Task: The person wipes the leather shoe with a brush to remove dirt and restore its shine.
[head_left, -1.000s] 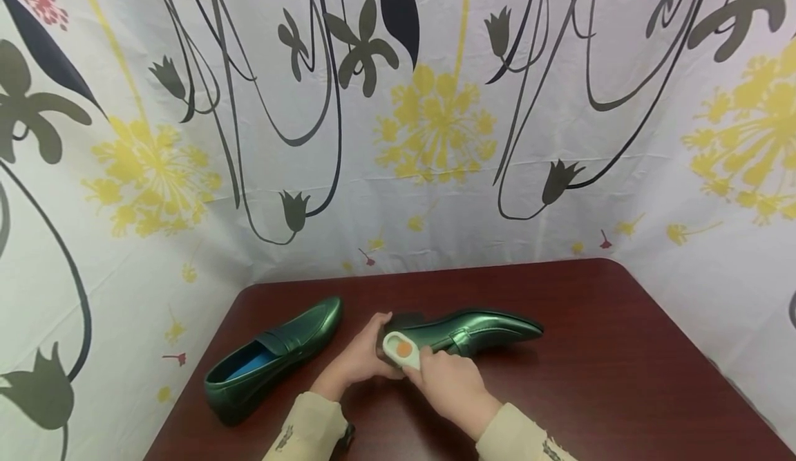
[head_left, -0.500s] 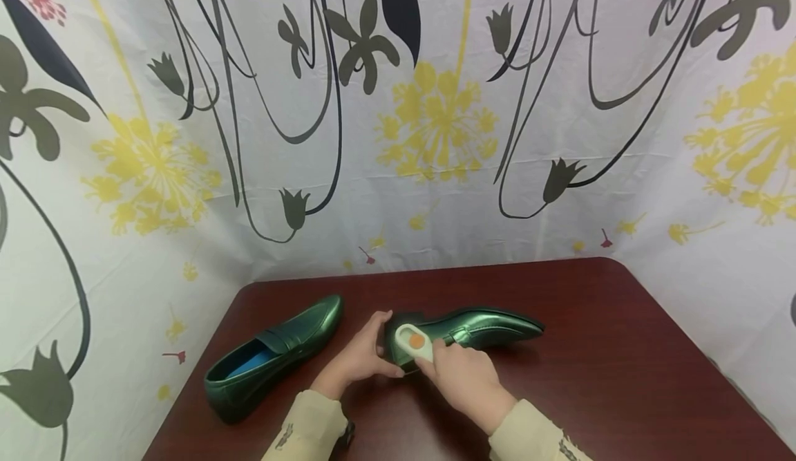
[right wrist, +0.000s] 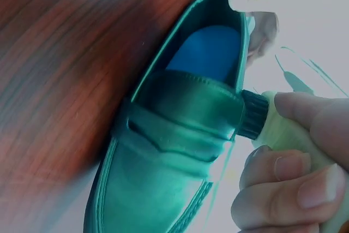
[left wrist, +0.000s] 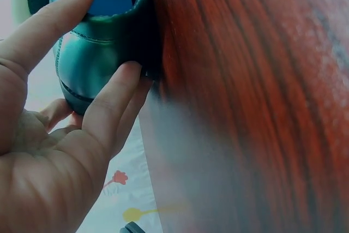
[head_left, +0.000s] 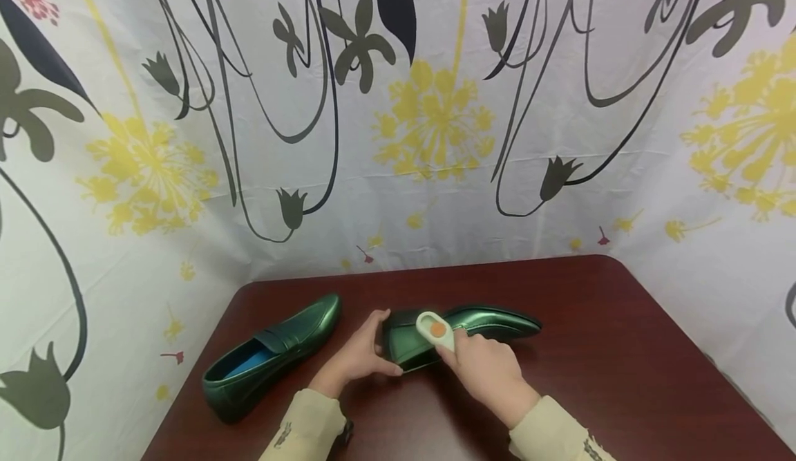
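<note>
About midway between the left and right edges of the worktop (head_left: 584,350), a green loafer (head_left: 481,319) lies on its side, toe toward the right edge, its heel pinched between thumb and fingers of the left hand (head_left: 356,359). The right hand (head_left: 490,372) grips a pale brush (head_left: 435,331), dark bristles (right wrist: 253,114) against the loafer's upward side. A second shoe (head_left: 282,345) stands upright near the left edge.

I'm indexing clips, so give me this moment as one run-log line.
left hand: grips shoe by heel | right hand: holds brush against its side | other shoe: apart, on table
</note>
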Action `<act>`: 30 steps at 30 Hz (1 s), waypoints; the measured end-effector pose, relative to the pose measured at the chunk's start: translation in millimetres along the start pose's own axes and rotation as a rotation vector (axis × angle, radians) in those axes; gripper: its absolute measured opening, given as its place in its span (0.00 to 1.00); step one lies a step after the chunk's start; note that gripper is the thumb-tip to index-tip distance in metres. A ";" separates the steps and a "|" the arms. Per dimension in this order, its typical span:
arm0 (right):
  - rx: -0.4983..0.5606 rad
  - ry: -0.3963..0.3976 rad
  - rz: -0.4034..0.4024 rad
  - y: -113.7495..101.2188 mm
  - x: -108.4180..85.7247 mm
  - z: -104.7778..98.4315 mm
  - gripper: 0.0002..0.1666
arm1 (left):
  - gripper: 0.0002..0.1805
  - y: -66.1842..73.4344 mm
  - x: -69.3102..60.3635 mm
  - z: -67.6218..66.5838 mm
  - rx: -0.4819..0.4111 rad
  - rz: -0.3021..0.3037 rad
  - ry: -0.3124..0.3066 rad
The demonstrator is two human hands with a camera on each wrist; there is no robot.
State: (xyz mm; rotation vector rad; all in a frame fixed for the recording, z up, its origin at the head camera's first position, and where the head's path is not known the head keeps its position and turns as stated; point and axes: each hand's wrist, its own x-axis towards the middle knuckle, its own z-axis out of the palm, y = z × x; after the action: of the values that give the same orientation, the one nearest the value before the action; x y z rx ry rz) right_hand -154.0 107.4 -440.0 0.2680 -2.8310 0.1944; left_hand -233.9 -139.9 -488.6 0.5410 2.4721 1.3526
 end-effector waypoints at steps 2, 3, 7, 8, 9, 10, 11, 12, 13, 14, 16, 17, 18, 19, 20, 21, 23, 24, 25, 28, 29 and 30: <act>-0.005 0.007 0.003 3.0 -0.6 -1.0 0.25 | 0.62 -0.1 -0.1 -0.1 -0.004 0.002 0.003; -0.002 0.006 0.004 4.2 -0.9 -1.3 0.25 | 0.62 -0.1 -0.2 -0.3 -0.004 0.001 0.003; 0.024 -0.019 0.004 7.3 -1.3 -1.6 0.24 | 0.62 -0.6 -0.2 -0.8 -0.002 -0.006 0.005; 0.029 -0.020 0.002 7.8 -1.4 -1.8 0.24 | 0.62 -0.9 -0.2 -0.9 -0.001 -0.005 0.005; 0.031 -0.018 -0.001 8.5 -1.7 -1.9 0.24 | 0.62 -0.9 -0.1 -1.2 0.001 -0.009 0.004; 0.032 -0.016 -0.003 9.1 -2.2 -2.4 0.24 | 0.62 -1.0 0.0 -1.3 0.002 -0.012 0.003; 0.034 -0.011 -0.004 9.9 -2.8 -2.9 0.24 | 0.63 -1.4 0.3 -1.5 0.004 -0.014 0.001; 0.033 -0.007 -0.006 11.0 -3.3 -3.7 0.24 | 0.63 -1.5 0.4 -1.7 0.006 -0.013 0.000; 0.036 -0.004 -0.005 12.3 -3.8 -4.5 0.24 | 0.63 -1.9 0.7 -1.9 0.008 -0.014 -0.002; 0.039 -0.002 -0.002 13.9 -4.4 -5.2 0.24 | 0.63 -2.1 0.8 -2.1 0.007 -0.011 -0.006; 0.042 0.001 0.005 17.7 -5.2 -6.8 0.24 | 0.63 -1.9 1.2 -2.7 0.008 -0.013 -0.009; 0.044 0.004 0.010 19.9 -5.4 -7.4 0.24 | 0.63 -1.6 1.2 -3.1 0.006 -0.013 -0.009; 0.044 0.010 0.015 22.3 -5.7 -7.9 0.24 | 0.63 -1.3 1.1 -3.4 0.004 -0.013 -0.010; 0.045 0.016 0.021 24.6 -6.0 -8.3 0.24 | 0.63 -1.2 1.1 -3.7 0.003 -0.014 -0.010; 0.044 0.021 0.024 27.1 -6.3 -8.5 0.24 | 0.63 -1.0 1.0 -4.0 0.001 -0.013 -0.011; 0.046 0.027 0.027 29.4 -6.6 -8.6 0.24 | 0.63 -0.6 0.9 -4.3 0.001 -0.017 -0.011; 0.047 0.035 0.034 34.1 -7.5 -8.2 0.24 | 0.63 -0.1 0.6 -4.6 0.003 -0.018 -0.014; 0.048 0.034 0.042 36.5 -8.1 -7.9 0.24 | 0.63 -0.1 0.5 -4.5 0.003 -0.018 -0.016; 0.050 0.026 0.051 38.7 -8.5 -7.7 0.24 | 0.63 0.1 0.3 -4.5 0.004 -0.019 -0.019; 0.057 0.013 0.081 46.0 -10.1 -7.9 0.25 | 0.63 0.3 0.0 -3.9 -0.002 -0.020 -0.024; 0.060 0.007 0.094 48.7 -10.9 -8.6 0.25 | 0.63 0.0 0.0 -3.6 -0.003 -0.021 -0.026; 0.062 0.007 0.103 51.6 -11.8 -9.4 0.25 | 0.63 -0.4 0.1 -3.0 -0.005 -0.020 -0.028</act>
State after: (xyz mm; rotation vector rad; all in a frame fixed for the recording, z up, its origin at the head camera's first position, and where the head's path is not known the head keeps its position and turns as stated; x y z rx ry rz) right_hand -150.7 161.0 -440.1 0.1342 -2.8375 0.3047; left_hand -235.3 -142.3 -487.4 0.5290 2.4452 1.3338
